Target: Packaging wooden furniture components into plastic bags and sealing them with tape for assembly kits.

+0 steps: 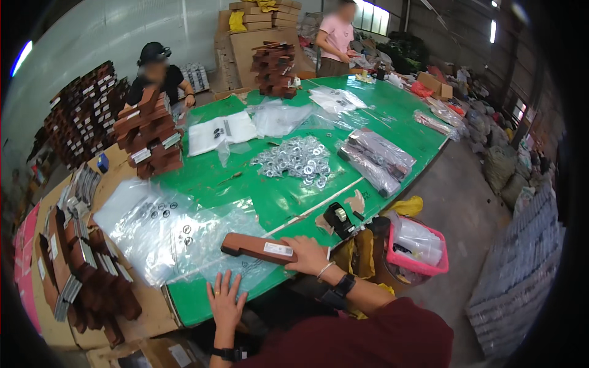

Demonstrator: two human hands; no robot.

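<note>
My right hand [308, 254] is closed round the right end of a reddish-brown notched bar [250, 245] with a white label on its side. The bar lies over a clear plastic bag [230, 270] near the front edge of the green table [236, 188]. My left hand [226, 300] rests with fingers spread, at the front edge of that bag, and holds nothing. More clear bags [144, 214] with dark printed marks are spread to the left of the bar.
Stacked brown bars [92, 264] stand at left, another stack [150, 132] behind. Mid-table lie metal rings [297, 158] and bagged bars [377, 159]. A tape dispenser [338, 219] sits right of my hand, near a pink basket [417, 270]. Two people [338, 37] are across the table.
</note>
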